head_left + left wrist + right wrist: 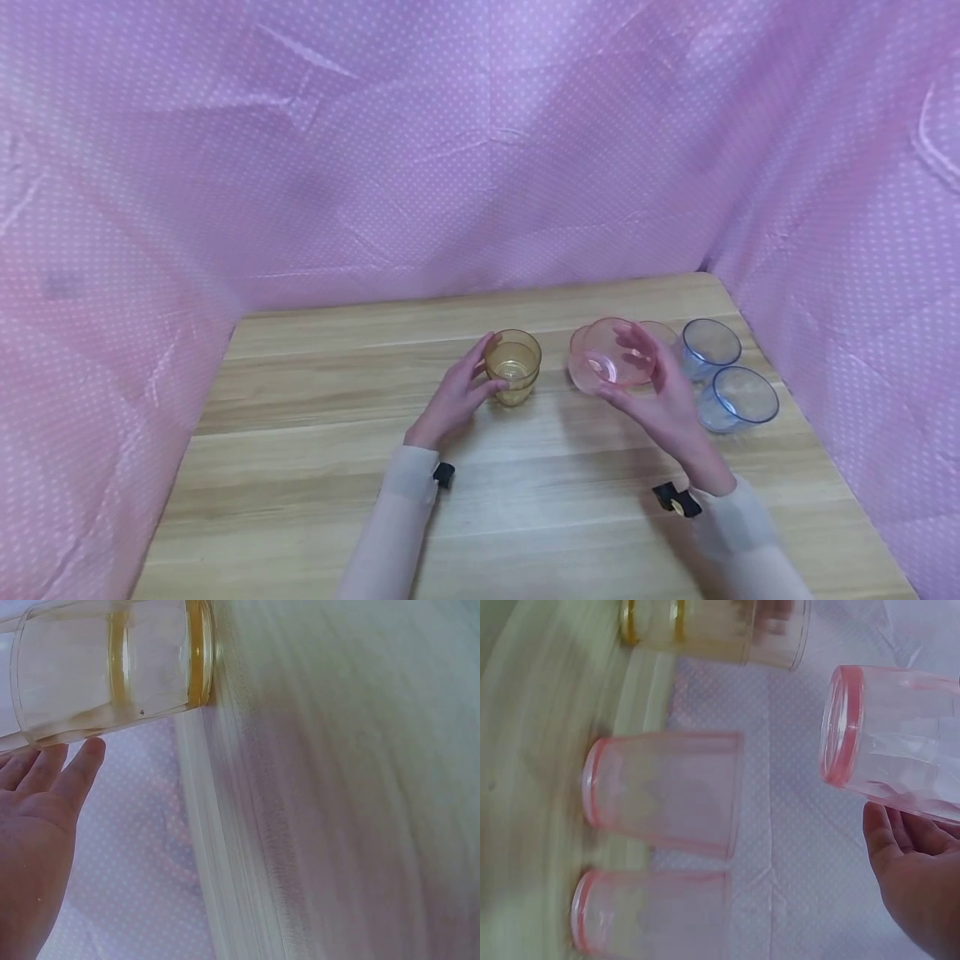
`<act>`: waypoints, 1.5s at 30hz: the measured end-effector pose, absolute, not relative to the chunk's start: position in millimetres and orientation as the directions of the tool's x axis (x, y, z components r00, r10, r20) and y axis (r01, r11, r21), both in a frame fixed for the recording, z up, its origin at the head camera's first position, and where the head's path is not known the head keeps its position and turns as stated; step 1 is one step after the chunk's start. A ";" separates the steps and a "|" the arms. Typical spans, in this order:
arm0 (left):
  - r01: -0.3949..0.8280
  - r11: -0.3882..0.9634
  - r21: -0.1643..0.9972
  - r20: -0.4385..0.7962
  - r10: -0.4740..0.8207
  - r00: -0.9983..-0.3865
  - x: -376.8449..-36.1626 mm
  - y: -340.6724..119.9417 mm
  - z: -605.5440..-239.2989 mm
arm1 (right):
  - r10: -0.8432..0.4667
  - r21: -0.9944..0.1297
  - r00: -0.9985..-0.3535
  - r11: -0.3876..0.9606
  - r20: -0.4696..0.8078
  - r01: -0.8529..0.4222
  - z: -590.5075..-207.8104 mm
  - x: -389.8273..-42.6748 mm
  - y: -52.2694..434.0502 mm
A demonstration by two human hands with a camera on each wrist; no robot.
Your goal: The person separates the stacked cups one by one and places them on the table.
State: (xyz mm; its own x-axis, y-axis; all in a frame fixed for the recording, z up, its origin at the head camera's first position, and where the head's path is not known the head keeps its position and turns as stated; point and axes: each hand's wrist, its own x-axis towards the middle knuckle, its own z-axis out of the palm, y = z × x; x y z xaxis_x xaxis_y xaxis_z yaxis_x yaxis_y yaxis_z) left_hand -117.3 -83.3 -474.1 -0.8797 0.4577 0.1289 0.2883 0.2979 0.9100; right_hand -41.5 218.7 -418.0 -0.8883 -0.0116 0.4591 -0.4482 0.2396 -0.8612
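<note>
My left hand [455, 398] holds the side of two nested clear yellow cups [514, 382], thumb at the front and fingers at the far left. The yellow stack [154, 664] stands upright on the wooden table. My right hand [666, 408] grips a clear pink cup [606, 340] between thumb and fingers. This cup [896, 739] is lifted off the table in the right wrist view. Two more pink cups [667, 795] [660, 911] stand on the table beyond it, side by side, partly covered by the held cup and hand in the head view.
Two clear blue cups, a rear one [711, 343] and a front one [744, 396], stand near the table's right edge, beside my right hand. Pink dotted cloth [480, 167] hangs behind and on both sides of the table [315, 467].
</note>
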 end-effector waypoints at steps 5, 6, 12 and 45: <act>0.289 0.302 0.909 0.126 0.461 -0.878 -117.0 -83.3 -473.8 | 0.008 -0.880 -0.918 0.287 0.397 -0.378 -421.8 -33.2 231.4; 0.288 0.303 0.909 0.124 0.461 -0.878 -116.9 -83.2 -473.7 | 0.011 -0.883 -0.924 0.300 0.382 -0.361 -422.7 -32.0 233.8; 0.282 0.308 0.908 0.118 0.460 -0.880 -117.2 -82.9 -474.3 | 0.032 -0.888 -0.946 0.356 0.322 -0.290 -431.0 -26.2 248.1; 0.269 0.293 0.917 0.118 0.445 -0.888 -114.0 -82.1 -476.1 | 0.087 -0.871 -0.982 0.479 0.170 -0.108 -474.0 -1.1 285.8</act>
